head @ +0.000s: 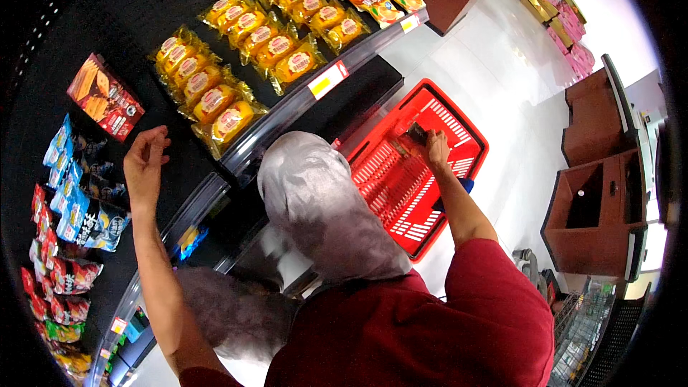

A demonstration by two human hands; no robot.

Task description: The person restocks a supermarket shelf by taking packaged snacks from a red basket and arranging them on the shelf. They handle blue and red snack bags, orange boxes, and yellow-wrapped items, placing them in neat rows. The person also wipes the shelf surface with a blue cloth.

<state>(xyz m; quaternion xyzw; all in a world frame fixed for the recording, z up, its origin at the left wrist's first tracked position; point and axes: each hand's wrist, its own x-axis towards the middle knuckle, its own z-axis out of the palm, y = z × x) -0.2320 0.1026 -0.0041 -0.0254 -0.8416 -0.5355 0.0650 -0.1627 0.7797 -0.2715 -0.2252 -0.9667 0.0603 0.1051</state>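
My left hand [146,160] hovers over the black shelf with its fingers slightly bent and nothing in them. Just above it in the picture stands a dark red snack box [106,98]; blue and black snack bags [88,215] lie below it. To its right run rows of yellow-wrapped cakes [231,122]. My right hand [438,149] is over the red plastic shopping basket [478,142], its fingers closed on a small dark packet [416,133]. Whether that packet rests on the basket's bottom, I cannot tell.
Orange pouches [376,2] fill the shelf's far end. A clear price rail [365,51] edges the shelf. Brown wooden cabinets [586,247] and a wire rack [580,317] stand at the right, with pink and gold packages [572,37] on the pale floor farther off.
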